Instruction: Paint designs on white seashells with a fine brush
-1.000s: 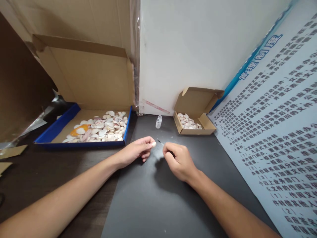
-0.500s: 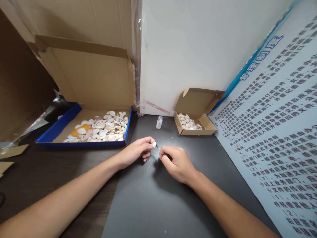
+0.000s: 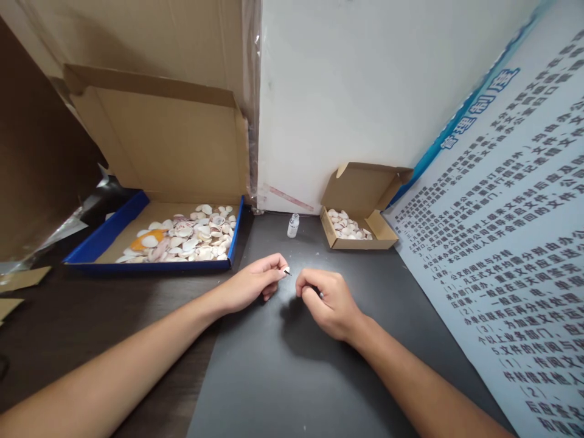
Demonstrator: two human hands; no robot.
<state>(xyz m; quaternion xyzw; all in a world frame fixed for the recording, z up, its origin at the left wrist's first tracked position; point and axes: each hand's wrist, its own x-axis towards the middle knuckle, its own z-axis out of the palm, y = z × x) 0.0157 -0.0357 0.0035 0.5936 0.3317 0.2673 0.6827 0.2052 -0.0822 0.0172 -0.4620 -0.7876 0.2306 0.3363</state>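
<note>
Near the middle of the view my left hand [image 3: 260, 280] pinches a small white shell [image 3: 286, 269] at its fingertips. A thin dark brush tip [image 3: 288, 273] shows at the shell's edge. Just to the right is my right hand [image 3: 328, 301], with its fingers curled together around the thin dark tool, mostly hidden by the fingers. A small gap separates the two hands. Beyond them a small glass bottle [image 3: 292, 226] with white contents stands upright and uncapped on the dark mat [image 3: 269, 377].
An open blue-edged box [image 3: 150, 266] of shells, with an orange piece among them, lies at the left. A small cardboard box [image 3: 365, 244] of shells stands at the back right. A white panel [image 3: 365, 79] rises behind, and a printed poster [image 3: 515, 201] leans along the right.
The shell in my left hand has turned slightly, and the dark tip now lies against its edge. My right hand has barely shifted.
</note>
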